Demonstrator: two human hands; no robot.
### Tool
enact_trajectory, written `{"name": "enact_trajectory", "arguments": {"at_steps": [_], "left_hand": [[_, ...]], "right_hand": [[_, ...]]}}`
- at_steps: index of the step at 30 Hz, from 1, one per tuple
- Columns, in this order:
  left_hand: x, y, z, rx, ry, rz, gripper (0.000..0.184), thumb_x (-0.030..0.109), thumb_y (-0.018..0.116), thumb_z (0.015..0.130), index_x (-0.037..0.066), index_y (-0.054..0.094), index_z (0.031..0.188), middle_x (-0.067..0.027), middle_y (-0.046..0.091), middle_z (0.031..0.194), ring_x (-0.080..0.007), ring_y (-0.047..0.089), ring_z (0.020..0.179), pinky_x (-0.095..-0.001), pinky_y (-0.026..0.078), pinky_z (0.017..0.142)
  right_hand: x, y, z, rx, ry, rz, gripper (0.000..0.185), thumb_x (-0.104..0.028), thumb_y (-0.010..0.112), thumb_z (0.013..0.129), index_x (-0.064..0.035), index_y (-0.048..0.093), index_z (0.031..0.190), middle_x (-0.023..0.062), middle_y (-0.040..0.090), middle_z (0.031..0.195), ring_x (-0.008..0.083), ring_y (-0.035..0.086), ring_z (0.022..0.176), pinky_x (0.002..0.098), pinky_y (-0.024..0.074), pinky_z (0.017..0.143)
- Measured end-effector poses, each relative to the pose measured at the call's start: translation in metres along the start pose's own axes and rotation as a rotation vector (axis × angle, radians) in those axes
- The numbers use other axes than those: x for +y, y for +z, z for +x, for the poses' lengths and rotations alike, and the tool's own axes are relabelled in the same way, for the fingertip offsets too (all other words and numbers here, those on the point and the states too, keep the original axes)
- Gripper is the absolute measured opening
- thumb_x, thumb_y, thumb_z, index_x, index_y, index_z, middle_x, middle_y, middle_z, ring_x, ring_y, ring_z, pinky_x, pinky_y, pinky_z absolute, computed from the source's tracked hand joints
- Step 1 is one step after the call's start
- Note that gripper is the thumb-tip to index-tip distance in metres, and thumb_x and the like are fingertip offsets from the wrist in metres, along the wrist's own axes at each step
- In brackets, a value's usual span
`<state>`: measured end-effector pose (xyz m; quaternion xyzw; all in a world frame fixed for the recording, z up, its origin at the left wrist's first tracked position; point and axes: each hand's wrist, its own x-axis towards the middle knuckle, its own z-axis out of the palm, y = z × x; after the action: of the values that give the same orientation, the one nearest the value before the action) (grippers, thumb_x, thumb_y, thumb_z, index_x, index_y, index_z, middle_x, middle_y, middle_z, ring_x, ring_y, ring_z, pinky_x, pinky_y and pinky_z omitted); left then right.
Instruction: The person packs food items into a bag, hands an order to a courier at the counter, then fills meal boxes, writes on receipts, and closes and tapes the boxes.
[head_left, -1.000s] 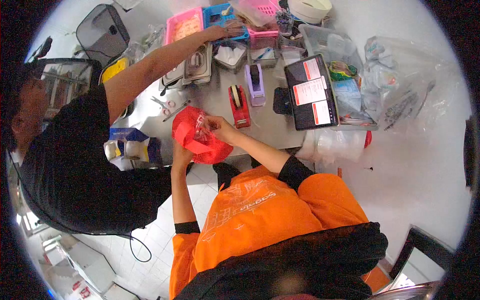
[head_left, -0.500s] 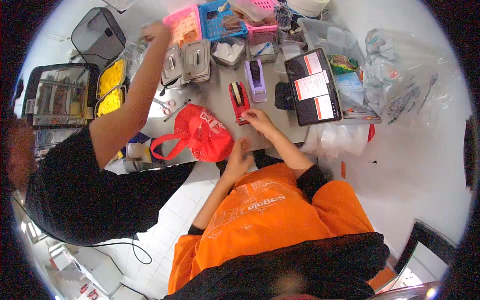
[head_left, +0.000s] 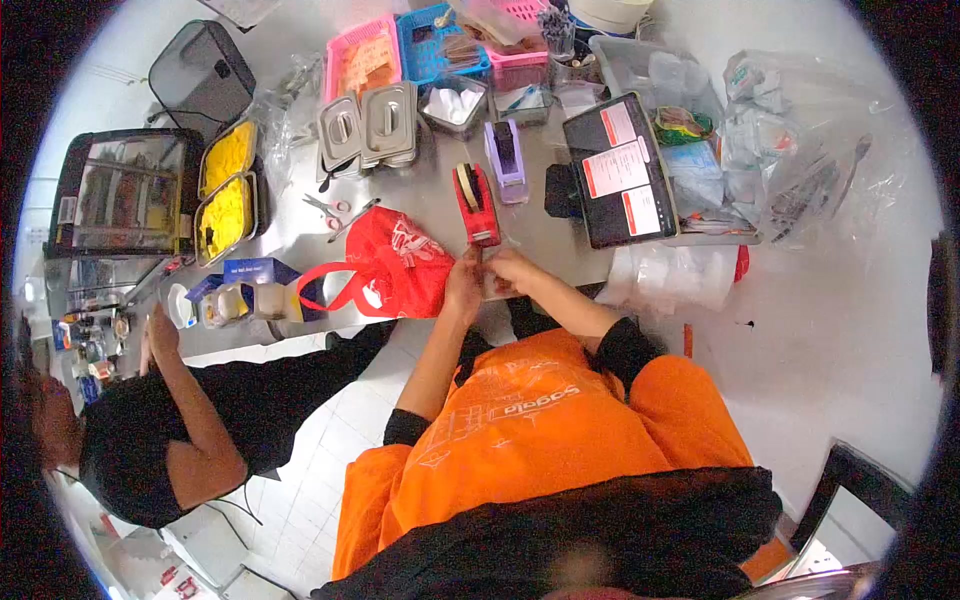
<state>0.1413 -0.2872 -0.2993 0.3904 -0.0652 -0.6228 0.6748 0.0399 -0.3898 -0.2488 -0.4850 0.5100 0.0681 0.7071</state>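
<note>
Where left hand [head_left: 463, 287] and right hand [head_left: 514, 269] nearly meet, fingers bunched, can't tell what's held. Red bag [head_left: 405, 268] sits just beside left hand; red tape dispenser [head_left: 480, 215] just beyond both, long axis pointing away, left seems nearer.

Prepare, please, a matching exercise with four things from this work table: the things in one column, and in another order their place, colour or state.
Column 1
1. bag
2. tablet
3. scissors
4. red tape dispenser

Column 2
a. between the bag and the metal lids
b. directly in front of the left hand and the right hand
c. red with white print, a handle loop lying out to one side
d. screen lit, showing white panels with red parts

Right pairs: 1-c, 2-d, 3-a, 4-b
</note>
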Motion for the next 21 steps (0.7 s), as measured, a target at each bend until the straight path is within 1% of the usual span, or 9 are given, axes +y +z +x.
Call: {"name": "enact_trajectory", "arguments": {"at_steps": [1,2,5,6,9,10,13,16,21], "left_hand": [[0.003,0.003,-0.003,0.037,-0.009,0.016,0.046,0.019,0.041,0.087,0.013,0.042,0.133,-0.0043,0.055,0.120,-0.0208,0.047,0.115,-0.0373,0.033,0.100],[0.010,0.017,-0.009,0.118,-0.037,-0.021,0.046,0.019,0.041,0.087,0.013,0.043,0.133,-0.0047,0.055,0.122,-0.0208,0.047,0.116,-0.0374,0.033,0.099],[0.012,0.036,-0.014,0.203,-0.036,-0.149,0.045,0.022,0.041,0.087,0.012,0.043,0.131,-0.0065,0.054,0.126,-0.0222,0.048,0.116,-0.0379,0.033,0.098],[0.011,0.037,-0.014,0.199,-0.020,-0.185,0.045,0.024,0.042,0.087,0.012,0.043,0.130,-0.0071,0.053,0.126,-0.0229,0.048,0.116,-0.0380,0.034,0.097],[0.017,0.043,-0.016,0.177,-0.043,-0.232,0.044,0.026,0.042,0.087,0.013,0.042,0.128,-0.0093,0.054,0.124,-0.0244,0.049,0.116,-0.0376,0.035,0.095],[0.019,0.049,-0.018,0.196,-0.042,-0.253,0.043,0.026,0.042,0.087,0.013,0.042,0.128,-0.0085,0.055,0.122,-0.0239,0.049,0.114,-0.0369,0.035,0.094],[0.021,0.052,-0.013,0.211,-0.045,-0.328,0.042,0.026,0.042,0.086,0.015,0.042,0.127,-0.0066,0.057,0.117,-0.0220,0.051,0.108,-0.0346,0.035,0.091],[0.009,0.034,-0.009,0.219,-0.070,-0.333,0.045,0.027,0.042,0.086,0.017,0.041,0.130,-0.0052,0.058,0.117,-0.0196,0.051,0.102,-0.0327,0.035,0.088],[0.021,0.049,-0.020,0.252,-0.042,-0.213,0.058,0.030,0.045,0.085,0.015,0.034,0.140,-0.0036,0.056,0.119,-0.0172,0.049,0.097,-0.0311,0.032,0.089]], "right_hand": [[-0.002,0.004,-0.006,0.020,0.014,-0.187,0.019,-0.020,0.065,0.083,-0.0049,0.068,0.094,0.0061,0.065,0.076,0.0201,0.061,0.065,0.0348,0.0503,0.062],[0.011,0.004,-0.004,0.147,-0.663,-0.500,0.020,-0.020,0.065,0.084,-0.0035,0.066,0.096,0.0095,0.066,0.077,0.0227,0.064,0.074,0.0363,0.0501,0.071],[-0.013,0.001,-0.017,0.603,-0.921,-0.241,0.023,-0.021,0.065,0.085,-0.0032,0.065,0.099,0.0112,0.068,0.082,0.0228,0.065,0.082,0.0378,0.0480,0.080],[-0.026,-0.007,-0.015,0.587,-1.055,-0.242,0.031,-0.019,0.067,0.085,-0.0059,0.059,0.112,0.0110,0.068,0.088,0.0200,0.065,0.078,0.0348,0.0508,0.067],[-0.049,-0.011,-0.014,0.204,-0.528,-0.011,0.042,-0.015,0.069,0.083,-0.0084,0.049,0.120,0.0117,0.068,0.093,0.0160,0.065,0.069,0.0293,0.0482,0.048],[-0.040,-0.009,0.006,0.230,-0.614,0.048,0.045,-0.011,0.071,0.081,-0.0083,0.043,0.116,0.0126,0.068,0.090,0.0125,0.063,0.061,0.0238,0.0397,0.035],[-0.027,-0.005,0.009,0.245,-0.657,0.229,0.040,-0.011,0.072,0.080,-0.0082,0.042,0.107,0.0136,0.068,0.088,0.0123,0.061,0.057,0.0239,0.0374,0.034],[-0.012,-0.007,-0.024,0.086,-0.493,0.416,0.040,-0.010,0.073,0.079,-0.0089,0.041,0.104,0.0123,0.067,0.086,0.0108,0.055,0.051,0.0234,0.0334,0.033],[-0.003,-0.012,-0.003,0.049,-0.176,0.464,0.041,-0.008,0.074,0.077,-0.0084,0.041,0.102,0.0083,0.062,0.076,0.0105,0.045,0.045,0.0280,0.0323,0.033]]}}
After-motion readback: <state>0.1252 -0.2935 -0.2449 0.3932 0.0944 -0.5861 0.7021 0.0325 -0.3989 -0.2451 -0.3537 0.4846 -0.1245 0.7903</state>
